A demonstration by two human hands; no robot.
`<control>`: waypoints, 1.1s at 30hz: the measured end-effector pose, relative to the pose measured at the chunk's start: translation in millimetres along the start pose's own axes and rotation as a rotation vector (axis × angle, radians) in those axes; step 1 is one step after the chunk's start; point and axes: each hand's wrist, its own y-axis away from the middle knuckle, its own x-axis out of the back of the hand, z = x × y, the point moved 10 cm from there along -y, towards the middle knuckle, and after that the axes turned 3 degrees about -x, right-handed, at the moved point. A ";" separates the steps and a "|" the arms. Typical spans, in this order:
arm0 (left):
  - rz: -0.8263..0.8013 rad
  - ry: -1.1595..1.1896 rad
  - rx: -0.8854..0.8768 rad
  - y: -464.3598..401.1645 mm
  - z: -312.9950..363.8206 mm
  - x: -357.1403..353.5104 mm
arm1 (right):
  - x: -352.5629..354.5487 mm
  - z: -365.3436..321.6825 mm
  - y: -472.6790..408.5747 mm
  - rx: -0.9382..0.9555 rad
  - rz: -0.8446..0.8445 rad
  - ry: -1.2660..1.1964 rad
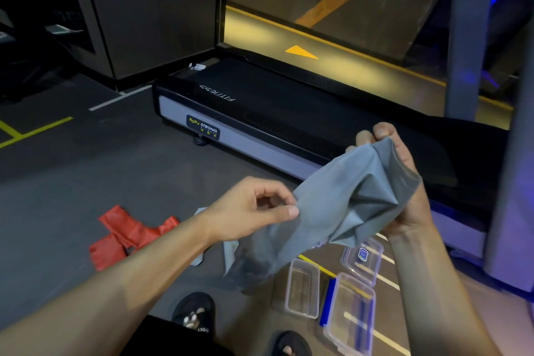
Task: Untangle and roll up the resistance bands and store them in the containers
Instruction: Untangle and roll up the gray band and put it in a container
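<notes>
At lower left the red band [127,235] lies crumpled on the floor; at centre the left hand [254,208] pinches the grey band [332,199], whose bunched end the right hand [404,182] grips at right. Pulling hard could tighten the folds, or the hanging tail could knock the clear containers [303,287] below

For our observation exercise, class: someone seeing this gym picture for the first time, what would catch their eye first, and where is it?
First the wide grey band, held up mid-frame, the right hand gripping its bunched end and the left hand pinching its edge. Next the crumpled red band on the floor at lower left. Then the clear containers on the floor at lower right, with the treadmill lying behind.
</notes>
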 end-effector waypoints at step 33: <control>0.106 -0.330 -0.075 2.6 17.8 24.2 | 38.4 -3.2 6.1 0.008 0.111 0.117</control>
